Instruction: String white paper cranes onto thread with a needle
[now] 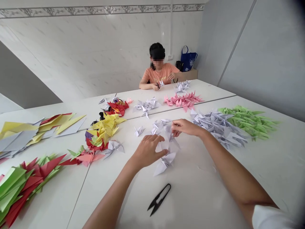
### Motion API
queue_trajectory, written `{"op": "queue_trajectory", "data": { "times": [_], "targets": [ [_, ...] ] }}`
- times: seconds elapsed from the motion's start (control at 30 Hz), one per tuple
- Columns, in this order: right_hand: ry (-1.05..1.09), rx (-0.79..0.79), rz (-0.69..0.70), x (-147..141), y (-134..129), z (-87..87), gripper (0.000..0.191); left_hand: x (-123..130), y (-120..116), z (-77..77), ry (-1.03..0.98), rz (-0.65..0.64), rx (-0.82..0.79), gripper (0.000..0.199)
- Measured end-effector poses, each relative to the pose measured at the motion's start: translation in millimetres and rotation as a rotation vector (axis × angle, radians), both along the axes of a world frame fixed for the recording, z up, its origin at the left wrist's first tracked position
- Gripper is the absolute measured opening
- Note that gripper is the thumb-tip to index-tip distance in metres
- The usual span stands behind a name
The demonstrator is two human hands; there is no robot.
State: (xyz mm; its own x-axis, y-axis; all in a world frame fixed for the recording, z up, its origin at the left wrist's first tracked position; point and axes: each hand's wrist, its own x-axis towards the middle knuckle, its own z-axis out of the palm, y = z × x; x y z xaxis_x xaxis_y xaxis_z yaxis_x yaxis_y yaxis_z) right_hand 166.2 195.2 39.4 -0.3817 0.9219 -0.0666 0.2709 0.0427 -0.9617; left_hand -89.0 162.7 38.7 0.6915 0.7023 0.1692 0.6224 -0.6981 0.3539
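A small line of white folded paper cranes (166, 160) lies on the white table in front of me. Over its left side is my left hand (150, 149), thumb and fingers apart, close to the white paper. My right hand (184, 128) has its fingers drawn together at the upper end of these cranes; what lies between the fingertips is too small to make out. Black thread snips (159, 199) rest on the table nearer to me, touched by neither hand. A single white crane (139, 131) sits left of the group.
White cranes (220, 125) and green cranes (247, 122) are heaped right, pink ones (183, 100) farther back. Yellow cranes (106, 127) and red-green folded papers (26, 184) lie left. Across the table (190, 197), a person (158, 74) holds small scissors and a white crane.
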Motion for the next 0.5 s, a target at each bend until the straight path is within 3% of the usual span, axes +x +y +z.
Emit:
{"op": "queue_trajectory", "data": {
  "times": [0.07,0.2,0.33,0.5],
  "targets": [
    [0.118,0.047,-0.084,5.8,2.0,3.7,0.034,4.5,-3.7,-5.9,0.051,-0.026,0.017,0.028],
    [0.358,0.072,-0.165,5.0,2.5,9.5,0.038,6.7,-0.4,-20.5,0.126,-0.081,0.047,0.008],
    [0.494,0.028,-0.147,-5.9,-4.3,17.3,0.035,2.2,8.4,-25.6,0.146,-0.080,0.091,0.019],
    [0.545,-0.030,-0.147,-14.1,-11.9,27.4,0.034,-5.3,18.3,-21.4,0.086,0.020,0.117,0.022]
  ]
}}
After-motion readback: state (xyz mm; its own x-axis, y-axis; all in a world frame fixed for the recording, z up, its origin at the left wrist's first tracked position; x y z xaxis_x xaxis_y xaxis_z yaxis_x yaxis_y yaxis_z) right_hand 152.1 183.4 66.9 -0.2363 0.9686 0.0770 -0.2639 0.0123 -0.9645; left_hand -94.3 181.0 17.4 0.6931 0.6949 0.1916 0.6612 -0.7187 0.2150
